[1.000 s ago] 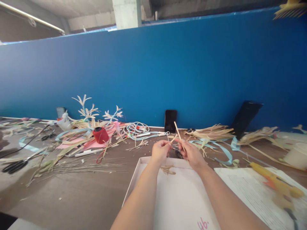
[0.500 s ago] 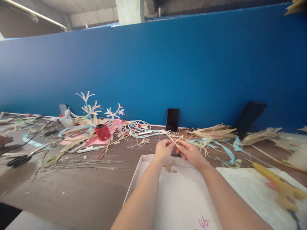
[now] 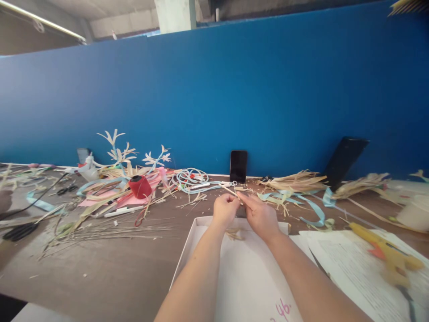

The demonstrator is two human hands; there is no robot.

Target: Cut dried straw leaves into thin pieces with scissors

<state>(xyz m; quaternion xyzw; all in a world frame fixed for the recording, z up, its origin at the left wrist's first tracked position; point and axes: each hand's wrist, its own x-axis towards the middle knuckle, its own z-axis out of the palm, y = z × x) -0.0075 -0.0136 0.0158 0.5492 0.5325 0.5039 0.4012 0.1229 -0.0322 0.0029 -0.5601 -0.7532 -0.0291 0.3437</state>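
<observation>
My left hand [image 3: 225, 211] is closed in a pinch on a thin pale strip of dried husk [image 3: 229, 191], which sticks out toward the upper left. My right hand [image 3: 260, 215] meets it from the right, its fingers pressed together at the same strip; the exact grip is partly hidden by the fingers. Both hands are above the far edge of a shallow white box lid [image 3: 250, 273] with pink writing on it. A small tan scrap of husk [image 3: 235, 234] lies in the lid, just below my hands.
To the left are a red thread spool [image 3: 140, 187], pale husk flowers [image 3: 121, 155], thin stems [image 3: 110, 231] and black scissors [image 3: 20, 231]. Phones [image 3: 238, 166] lean against the blue partition [image 3: 214, 98]. A yellow glue gun [image 3: 389, 255] rests on papers at right. Another person's blurred hand [image 3: 5, 201] is at the left edge.
My right hand has turned and closed in beside my left, its fingers straighter. The two crossed strip ends seen before now show as one strip. The view has shifted slightly.
</observation>
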